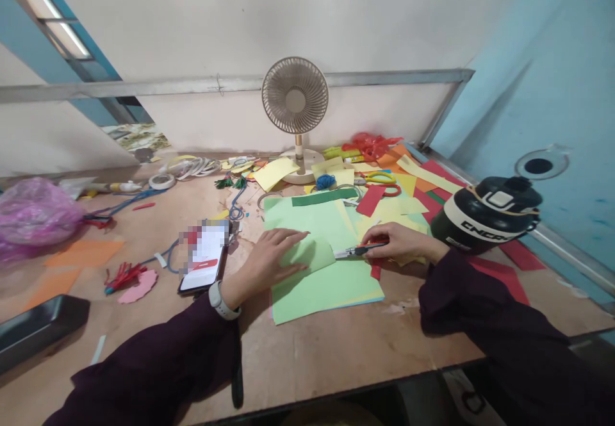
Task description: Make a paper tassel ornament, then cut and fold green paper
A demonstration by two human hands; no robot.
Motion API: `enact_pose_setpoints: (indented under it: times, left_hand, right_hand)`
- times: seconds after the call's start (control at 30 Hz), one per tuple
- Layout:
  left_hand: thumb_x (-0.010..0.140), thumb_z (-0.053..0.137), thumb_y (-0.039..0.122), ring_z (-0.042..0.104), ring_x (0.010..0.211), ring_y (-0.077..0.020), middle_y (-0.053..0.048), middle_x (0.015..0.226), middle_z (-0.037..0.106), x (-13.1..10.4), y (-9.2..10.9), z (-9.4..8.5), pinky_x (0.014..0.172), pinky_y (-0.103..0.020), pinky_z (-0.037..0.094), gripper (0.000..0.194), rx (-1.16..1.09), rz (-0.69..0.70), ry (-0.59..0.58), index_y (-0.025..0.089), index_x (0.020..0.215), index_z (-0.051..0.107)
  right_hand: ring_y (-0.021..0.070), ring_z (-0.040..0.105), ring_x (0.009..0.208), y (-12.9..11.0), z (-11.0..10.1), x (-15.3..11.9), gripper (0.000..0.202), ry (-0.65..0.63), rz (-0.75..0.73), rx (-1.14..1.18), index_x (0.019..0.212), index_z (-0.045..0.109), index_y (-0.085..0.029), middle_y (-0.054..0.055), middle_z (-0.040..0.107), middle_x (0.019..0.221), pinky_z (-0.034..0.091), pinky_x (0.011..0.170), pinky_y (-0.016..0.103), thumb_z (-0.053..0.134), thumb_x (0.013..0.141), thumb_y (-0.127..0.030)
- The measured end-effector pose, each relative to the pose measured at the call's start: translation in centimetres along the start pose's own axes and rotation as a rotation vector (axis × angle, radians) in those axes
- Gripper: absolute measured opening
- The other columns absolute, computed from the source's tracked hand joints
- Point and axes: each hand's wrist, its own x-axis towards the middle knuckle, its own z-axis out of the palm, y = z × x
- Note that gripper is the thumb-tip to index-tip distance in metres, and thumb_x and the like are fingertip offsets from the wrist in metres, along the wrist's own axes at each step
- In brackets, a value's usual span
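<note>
Near the centre of the frame, the left hand (275,256) is lying spread and flat, its fingers pressing on a light green flap (314,254), while the right hand (398,241), apart from it to the right, is closing around a cutter knife (355,251). The knife is pointing leftward, its slim metal blade lying at the flap's right edge; whether it is biting into the paper is too small to tell. The flap is looking smooth, matt and straight-edged, and whether it is a fold or a separate piece cannot be told. It is resting on a larger light green sheet (327,294) of the same pale tint, whose lower right corner is showing yellow and blue edges beneath. A dark green strip (327,197) is lying across the sheet's top. Left of the left hand, a phone (207,262) is resting on the brown worktop (307,362); scissors (379,178) and blue yarn (325,182) are lying above the sheet. Farther out, a dark bottle (480,211) is standing at the right of the frame, a pink plastic bag (41,214) is sitting at the left, and a fan (295,99) is standing at upper centre.
</note>
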Motion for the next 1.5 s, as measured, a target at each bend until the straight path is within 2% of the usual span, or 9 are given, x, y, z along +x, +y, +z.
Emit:
enact_pose_setpoints:
  times: [0.1, 0.17, 0.33, 0.73, 1.0, 1.13, 1.23, 1.33, 1.5]
  left_hand:
    - [0.098, 0.043, 0.033, 0.023, 0.142, -0.0254, -0.003, 0.153, 0.031, 0.2, -0.4, 0.3, 0.116, -0.049, 0.014, 0.043, 0.142, 0.216, -0.085, 0.031, 0.141, 0.039]
    - [0.101, 0.037, 0.031, 0.016, 0.144, -0.0223, 0.000, 0.154, 0.026, 0.2, -0.6, 0.7, 0.118, -0.046, 0.010, 0.045, 0.148, 0.290, -0.177, 0.032, 0.146, 0.031]
    - [0.103, 0.028, 0.036, 0.015, 0.144, -0.0179, 0.001, 0.155, 0.021, -0.1, -0.7, 1.4, 0.119, -0.039, 0.009, 0.048, 0.079, 0.287, -0.295, 0.031, 0.150, 0.019]
    - [0.103, 0.027, 0.038, 0.015, 0.144, -0.0196, -0.001, 0.156, 0.019, 0.1, -0.6, 1.3, 0.118, -0.041, 0.009, 0.046, 0.051, 0.272, -0.367, 0.032, 0.148, 0.026]
    - [0.102, 0.027, 0.039, 0.018, 0.144, -0.0201, 0.000, 0.156, 0.020, 0.0, -0.9, 1.7, 0.117, -0.040, 0.009, 0.045, 0.023, 0.275, -0.344, 0.033, 0.147, 0.027]
    - [0.103, 0.025, 0.038, 0.016, 0.144, -0.0179, -0.001, 0.156, 0.021, 0.0, -0.8, 1.6, 0.118, -0.039, 0.007, 0.049, 0.005, 0.268, -0.338, 0.030, 0.151, 0.016]
    - [0.103, 0.023, 0.037, 0.016, 0.144, -0.0175, -0.001, 0.155, 0.022, 0.0, -0.7, 1.6, 0.118, -0.039, 0.008, 0.049, -0.008, 0.263, -0.329, 0.028, 0.151, 0.014]
    - [0.103, 0.023, 0.036, 0.017, 0.144, -0.0179, -0.001, 0.155, 0.023, 0.1, -0.7, 1.7, 0.117, -0.039, 0.008, 0.048, -0.007, 0.252, -0.339, 0.028, 0.150, 0.017]
    - [0.103, 0.024, 0.036, 0.017, 0.144, -0.0172, -0.001, 0.155, 0.022, 0.1, -0.7, 1.8, 0.117, -0.038, 0.008, 0.048, 0.000, 0.250, -0.338, 0.028, 0.150, 0.017]
  right_hand:
    - [0.0212, 0.062, 0.079, 0.2, 0.0, 0.0, 0.038, 0.006, 0.007, 0.010, 0.092, 0.072, -0.018, 0.005, 0.070, 0.085, 0.047, 0.072, 0.031, 0.065, 0.073, -0.050]
    - [0.0207, 0.061, 0.077, 0.3, 0.0, 0.0, 0.040, -0.002, 0.012, 0.017, 0.092, 0.072, -0.018, 0.005, 0.070, 0.084, 0.047, 0.072, 0.030, 0.066, 0.072, -0.052]
    - [0.0199, 0.060, 0.075, 0.6, 0.1, -0.1, 0.044, -0.036, -0.009, 0.043, 0.095, 0.072, -0.018, 0.005, 0.069, 0.083, 0.045, 0.070, 0.029, 0.066, 0.072, -0.055]
    - [0.0158, 0.057, 0.076, 0.6, 0.6, -0.1, 0.045, -0.131, -0.192, -0.005, 0.120, 0.066, -0.019, 0.005, 0.059, 0.084, 0.044, 0.073, 0.027, 0.055, 0.087, -0.047]
    - [0.0168, 0.058, 0.079, 0.9, 0.5, -0.4, 0.046, -0.189, -0.157, 0.023, 0.119, 0.067, -0.018, 0.006, 0.061, 0.087, 0.044, 0.074, 0.028, 0.057, 0.086, -0.047]
    - [0.0180, 0.058, 0.081, -0.4, 0.7, -0.6, 0.043, -0.158, -0.139, 0.003, 0.119, 0.064, -0.018, 0.006, 0.064, 0.091, 0.043, 0.074, 0.028, 0.055, 0.087, -0.046]
    - [0.0172, 0.057, 0.072, -1.5, 1.1, -0.6, 0.039, -0.126, -0.076, -0.016, 0.108, 0.061, -0.017, 0.004, 0.064, 0.082, 0.042, 0.067, 0.027, 0.056, 0.085, -0.048]
    - [0.0174, 0.056, 0.071, -1.9, 1.6, -0.4, 0.033, -0.117, -0.070, -0.023, 0.097, 0.060, -0.018, 0.004, 0.065, 0.080, 0.041, 0.067, 0.027, 0.056, 0.085, -0.049]
    - [0.0174, 0.057, 0.072, -1.9, 1.8, -0.4, 0.035, -0.151, -0.072, 0.034, 0.093, 0.061, -0.018, 0.005, 0.066, 0.081, 0.042, 0.066, 0.027, 0.054, 0.085, -0.051]
